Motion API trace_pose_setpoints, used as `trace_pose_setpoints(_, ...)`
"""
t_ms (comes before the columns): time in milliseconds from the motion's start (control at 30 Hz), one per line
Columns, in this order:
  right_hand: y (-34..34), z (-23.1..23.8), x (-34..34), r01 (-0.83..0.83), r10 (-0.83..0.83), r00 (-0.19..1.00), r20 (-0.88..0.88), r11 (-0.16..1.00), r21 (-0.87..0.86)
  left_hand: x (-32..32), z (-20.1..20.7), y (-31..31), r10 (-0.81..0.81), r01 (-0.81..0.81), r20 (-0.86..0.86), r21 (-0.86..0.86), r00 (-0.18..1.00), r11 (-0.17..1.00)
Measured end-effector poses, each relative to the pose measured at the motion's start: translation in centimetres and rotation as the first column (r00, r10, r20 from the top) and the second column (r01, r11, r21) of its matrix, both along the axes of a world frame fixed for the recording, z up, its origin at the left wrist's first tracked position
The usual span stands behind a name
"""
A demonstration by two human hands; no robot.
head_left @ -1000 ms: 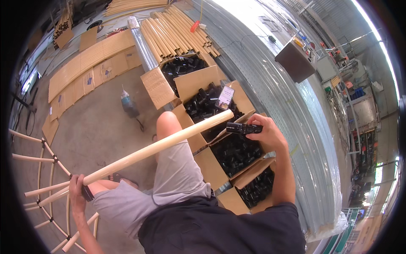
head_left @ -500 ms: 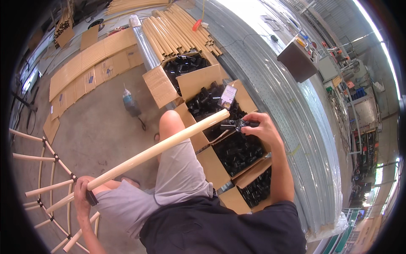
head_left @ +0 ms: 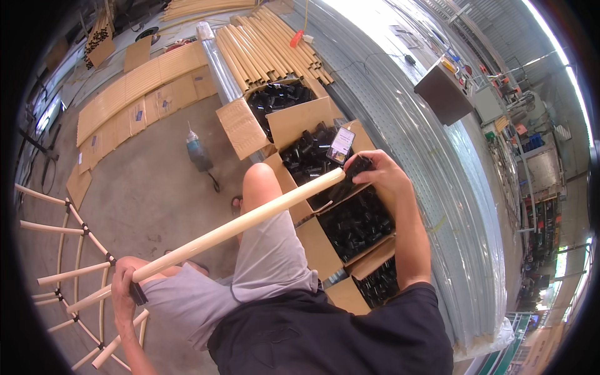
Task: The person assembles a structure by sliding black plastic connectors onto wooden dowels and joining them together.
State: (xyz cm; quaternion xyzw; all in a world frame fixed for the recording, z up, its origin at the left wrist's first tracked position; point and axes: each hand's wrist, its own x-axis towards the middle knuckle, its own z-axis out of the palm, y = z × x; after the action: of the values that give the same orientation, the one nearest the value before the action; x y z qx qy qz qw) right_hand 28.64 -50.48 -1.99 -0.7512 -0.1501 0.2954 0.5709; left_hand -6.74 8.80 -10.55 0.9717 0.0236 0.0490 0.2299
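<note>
Two hands are in my head view, both closed on parts. The left hand (head_left: 123,290), at lower left, is gripping the pale tube (head_left: 244,222). A black block (head_left: 138,294) sits against this hand; I cannot tell whether it is fitted to the tube. Another pale length shows beyond the hand, in line with the tube; I cannot tell whether the two are one piece.

From the left hand, the tube rises toward the right, crossing the grey shorts (head_left: 269,250) in view. Its upper end is beside the right hand (head_left: 378,170), which is pinching a black connector (head_left: 358,167) between thumb and fingers. I cannot confirm contact between connector and tube.

Four open cartons (head_left: 240,129) stand in a row, each containing black connectors. A phone (head_left: 341,145) rests on the contents of the second carton from the top, near the right hand. Wrapped profiles (head_left: 431,187) run along the right of the row; a stack of tubes (head_left: 269,47) lies above it.

On the floor (head_left: 156,219) I locate a drill (head_left: 199,153), left of the cartons. A tube frame (head_left: 74,274) with black joints stands at far left, near the left hand.
</note>
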Motion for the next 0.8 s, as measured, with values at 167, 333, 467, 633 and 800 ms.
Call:
trace_pose_setpoints(167,-0.5,-6.5,0.8,0.092,-0.091,0.995,-0.026,0.872,0.481,-0.1,0.7,-0.5,0.033,-0.034,-0.042,-0.029,0.999,0.999)
trace_pose_setpoints(333,2.8,-9.7,-0.2,0.282,-0.220,0.959,-0.179,0.679,0.677,-0.6,1.9,-0.6,0.059,-0.075,-0.168,-0.095,0.984,0.993)
trace_pose_setpoints(467,3.4,-9.6,-0.3,0.370,-0.340,0.927,-0.158,0.762,0.532,-1.0,1.9,-0.7,0.048,-0.063,-0.196,-0.071,0.979,0.996)
trace_pose_setpoints(633,4.3,-8.3,-1.6,0.439,-0.327,0.897,-0.299,0.745,0.502,-1.9,1.4,-1.1,0.063,-0.097,-0.273,-0.114,0.960,0.989)
trace_pose_setpoints(800,3.6,-7.9,-1.8,0.487,-0.393,0.870,-0.298,0.777,0.399,-2.0,0.8,-0.9,0.085,-0.123,-0.300,-0.110,0.950,0.986)
